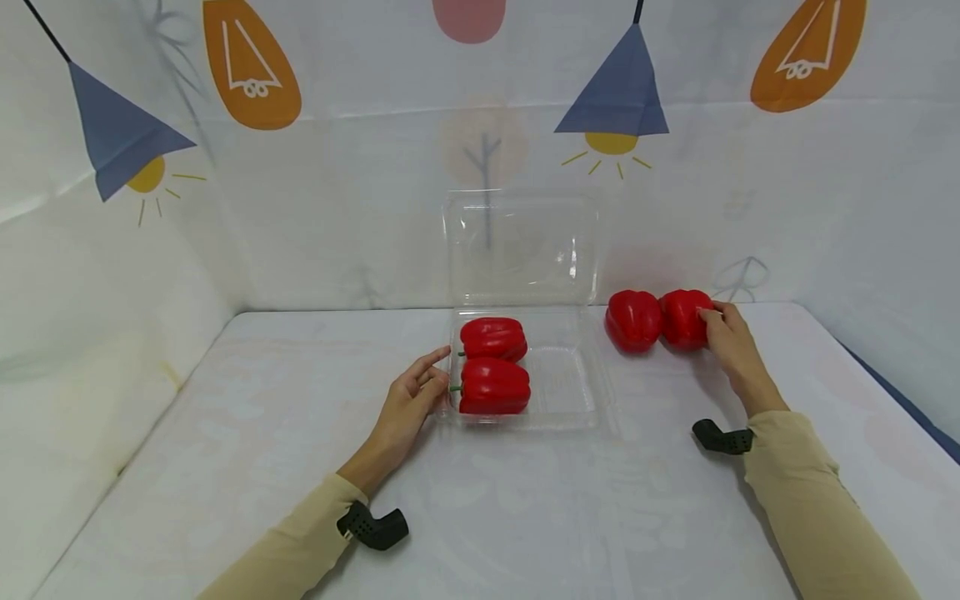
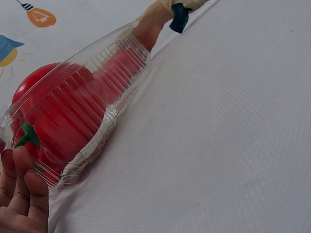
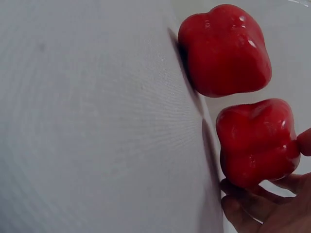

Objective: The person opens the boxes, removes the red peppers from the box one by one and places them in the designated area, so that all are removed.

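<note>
A clear plastic clamshell box (image 1: pixel 558 367) lies with its lid (image 1: pixel 521 246) raised. In its left half two red bell peppers (image 1: pixel 495 386) lie on their sides, stems to the left. My left hand (image 1: pixel 412 396) rests its fingertips against the box's left wall, fingers fairly straight, as the left wrist view also shows near a green stem (image 2: pixel 27 135). On the right, my right hand (image 1: pixel 731 342) grips a red bell pepper (image 1: pixel 684 319), thumb on its near side and fingers around its right. Another red bell pepper (image 1: pixel 633 322) stands just left of it.
A white cloth (image 1: pixel 315 367) covers the table. Behind it hangs a pale curtain (image 1: pixel 360 192) printed with lamps and bulbs, close to the raised lid. Dark wrist cameras (image 1: pixel 372 528) sit at both sleeves.
</note>
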